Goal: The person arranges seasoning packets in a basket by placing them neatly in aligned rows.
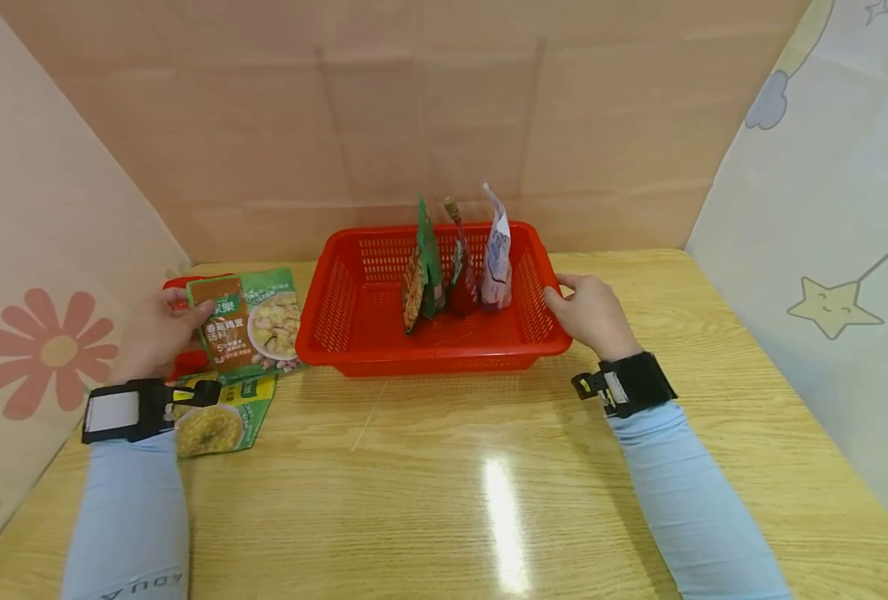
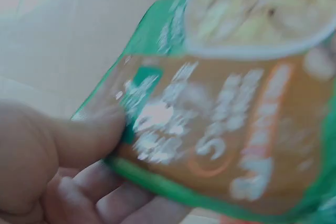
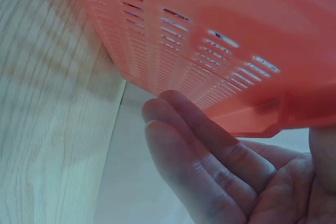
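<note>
My left hand (image 1: 153, 332) pinches a green and brown seasoning packet (image 1: 228, 321) by its left end, thumb on the printed front and fingers behind. The packet's right edge comes up close to a red plastic basket (image 1: 444, 358). Around the basket's right rim, my right hand (image 1: 592, 312) has its thumb over the top, with the fingers against the slotted outer wall (image 3: 173, 40). Inside the basket stand a green packet (image 1: 429, 258), a dark red pouch (image 1: 462, 279) and a white and purple pouch (image 1: 497, 262).
A yellow and green packet (image 1: 219, 425) lies on the wooden table (image 1: 414, 500) below my left hand. Something red (image 1: 189, 362) shows partly behind that hand. A brown-covered wall (image 1: 429, 125) rises behind the basket, with patterned walls at both sides.
</note>
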`<state>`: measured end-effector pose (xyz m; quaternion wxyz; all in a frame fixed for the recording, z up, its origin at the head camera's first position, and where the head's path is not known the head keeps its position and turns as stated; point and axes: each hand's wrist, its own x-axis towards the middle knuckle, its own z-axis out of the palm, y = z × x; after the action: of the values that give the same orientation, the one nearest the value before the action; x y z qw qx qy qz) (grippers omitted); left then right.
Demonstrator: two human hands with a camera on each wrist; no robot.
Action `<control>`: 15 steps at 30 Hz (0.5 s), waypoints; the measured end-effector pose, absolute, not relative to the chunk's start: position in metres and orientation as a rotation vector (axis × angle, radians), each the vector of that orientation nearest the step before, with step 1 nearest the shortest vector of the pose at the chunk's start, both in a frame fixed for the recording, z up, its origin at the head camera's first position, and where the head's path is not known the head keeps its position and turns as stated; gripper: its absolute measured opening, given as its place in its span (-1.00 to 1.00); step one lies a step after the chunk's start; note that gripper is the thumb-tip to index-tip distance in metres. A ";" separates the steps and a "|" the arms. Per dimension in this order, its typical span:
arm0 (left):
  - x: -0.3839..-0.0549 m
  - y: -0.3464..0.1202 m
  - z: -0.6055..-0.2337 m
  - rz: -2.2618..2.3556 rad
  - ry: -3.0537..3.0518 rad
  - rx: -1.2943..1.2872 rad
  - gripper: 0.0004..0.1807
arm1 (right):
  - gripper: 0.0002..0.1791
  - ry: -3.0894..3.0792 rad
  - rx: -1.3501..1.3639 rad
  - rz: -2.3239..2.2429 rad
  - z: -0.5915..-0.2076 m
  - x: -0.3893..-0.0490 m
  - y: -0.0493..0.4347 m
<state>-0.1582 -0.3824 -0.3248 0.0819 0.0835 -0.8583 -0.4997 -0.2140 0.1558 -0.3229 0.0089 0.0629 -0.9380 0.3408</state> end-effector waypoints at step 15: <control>-0.146 -0.329 -0.261 -1.670 -1.827 0.442 -0.71 | -0.43 -2.937 0.193 1.054 -0.323 -0.214 0.156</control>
<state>-0.1464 -0.3290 -0.2611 0.3083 0.1674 -0.6913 -0.6317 -0.2144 0.1560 -0.3233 0.0074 0.0616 -0.9394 0.3372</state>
